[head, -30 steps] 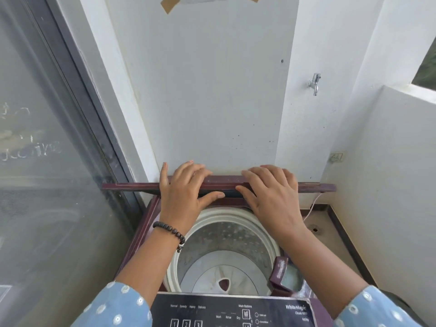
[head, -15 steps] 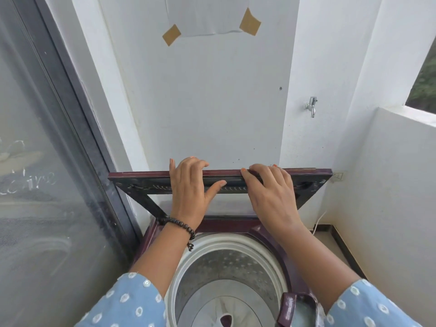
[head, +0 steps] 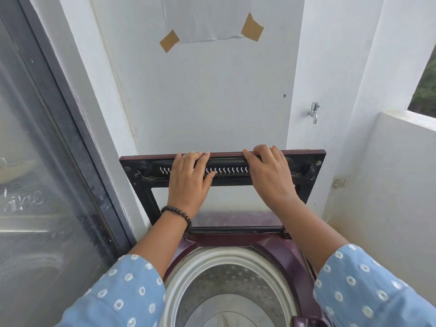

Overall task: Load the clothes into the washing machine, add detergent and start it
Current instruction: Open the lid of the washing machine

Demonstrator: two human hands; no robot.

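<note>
- Nearest the camera, two blue sleeves (head: 122, 293) with white ring dots framed the bottom of the view, one on each forearm.
- Between them lay the open washing machine (head: 278, 253), its maroon top surround ringing a pale tub rim and a perforated steel drum (head: 226, 286); no clothes could be seen in the part of the drum that showed.
- Both forearms reached forward and up over the drum, roughly parallel, the left one wearing a dark beaded bracelet (head: 177, 213) at the wrist.
- The lid (head: 306, 171) stood raised nearly upright at the back of the machine, hinged at its lower edge, its dark underside with a row of small white slots facing the person and a clear window pane in its lower part.
- The left hand (head: 188, 180) lay against the lid's upper bar, palm on the underside, fingers hooked over the top edge and thumb stretched to the right along the slots: its grip was closed on the lid.
- The right hand (head: 269, 175) gripped the same top edge just to the right, fingers curled over it with orange-painted nails showing.
- The hands sat near each other but apart.
- Behind the lid rose a white wall with a taped sheet of paper (head: 205, 20), a metal tap (head: 313, 112) to the right, and a glass door (head: 35, 173) on the left.
</note>
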